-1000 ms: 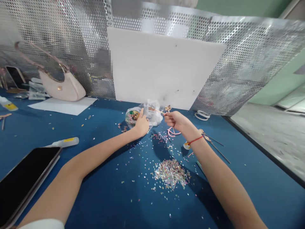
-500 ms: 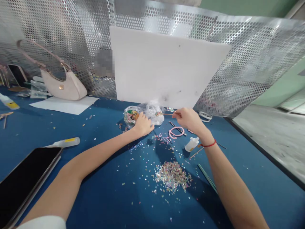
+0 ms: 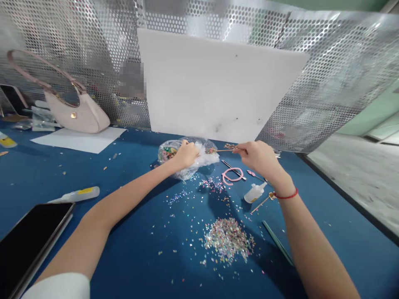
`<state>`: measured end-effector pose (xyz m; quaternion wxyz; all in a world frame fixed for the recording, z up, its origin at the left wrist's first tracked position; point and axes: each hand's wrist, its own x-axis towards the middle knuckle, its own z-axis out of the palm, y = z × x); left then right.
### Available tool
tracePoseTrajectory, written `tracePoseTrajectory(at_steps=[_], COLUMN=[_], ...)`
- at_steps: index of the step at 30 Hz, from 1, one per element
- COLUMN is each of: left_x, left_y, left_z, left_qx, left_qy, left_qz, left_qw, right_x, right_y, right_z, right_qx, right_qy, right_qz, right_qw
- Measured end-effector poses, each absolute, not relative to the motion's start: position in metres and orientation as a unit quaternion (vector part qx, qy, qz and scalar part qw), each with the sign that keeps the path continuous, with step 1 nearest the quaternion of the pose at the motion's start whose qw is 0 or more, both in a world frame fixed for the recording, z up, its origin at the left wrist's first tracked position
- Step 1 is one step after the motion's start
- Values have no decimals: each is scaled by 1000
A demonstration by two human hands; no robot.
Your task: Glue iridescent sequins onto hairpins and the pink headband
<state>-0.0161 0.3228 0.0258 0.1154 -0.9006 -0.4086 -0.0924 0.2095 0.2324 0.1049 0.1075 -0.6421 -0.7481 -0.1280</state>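
Note:
My left hand (image 3: 186, 154) is closed on a clear plastic bag (image 3: 204, 156) of colourful small pieces that rests on the blue table (image 3: 131, 245). My right hand (image 3: 258, 157) pinches a thin gold stick (image 3: 225, 149) with a small ornament on it, its tip pointing into the bag's mouth. A red string circles my right wrist. A heap of shiny sequins (image 3: 228, 239) lies on the table between my forearms.
A pink ring (image 3: 232, 175), a small white glue bottle (image 3: 254, 193), more sticks (image 3: 261, 202) and a green strip (image 3: 277, 242) lie by my right arm. A tablet (image 3: 28, 241) and white tube (image 3: 76, 194) sit left. A pink handbag (image 3: 73, 114), paper (image 3: 79, 139) and white board (image 3: 218, 87) stand behind.
My left hand has gathered the bag up and lifted it slightly. My right hand shifted right with the gold stick, its tip now at the bag's mouth.

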Motion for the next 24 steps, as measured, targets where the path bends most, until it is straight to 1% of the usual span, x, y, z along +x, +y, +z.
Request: tracePoseTrajectory(at_steps=[3, 4, 6, 8, 10, 15, 17, 20, 22, 24], left_x=[-16, -16, -16, -16, -16, -18, -17, -14, -12, -11], left_y=[319, 317, 315, 313, 312, 307, 306, 308, 309, 308], left_z=[20, 19, 19, 19, 20, 22, 20, 13, 6, 1], left_qx=[-897, -898, -901, -902, -902, -888, -884, -898, -913, -919], left_qy=[-412, -409, -399, -391, -384, -389, -396, -406, -386, -373], left_qz=[-108, -110, -107, -101, -91, -86, -95, -56, -32, -36], left_qw=[119, 120, 132, 155, 176, 229, 231, 157, 131, 123], right_x=[213, 215, 220, 225, 230, 235, 230, 218, 208, 200], right_y=[236, 237, 240, 242, 243, 244, 243, 241, 238, 232], right_z=[102, 100, 99, 99, 102, 106, 104, 98, 97, 99], right_qx=[-668, -673, -675, -672, -668, -621, -589, -557, -547, -542], right_qy=[-720, -713, -707, -703, -693, -653, -634, -614, -610, -616], right_qz=[-172, -182, -186, -174, -147, 5, 36, 48, 48, 61], right_qw=[74, 73, 100, 155, 228, 433, 499, 557, 572, 568])
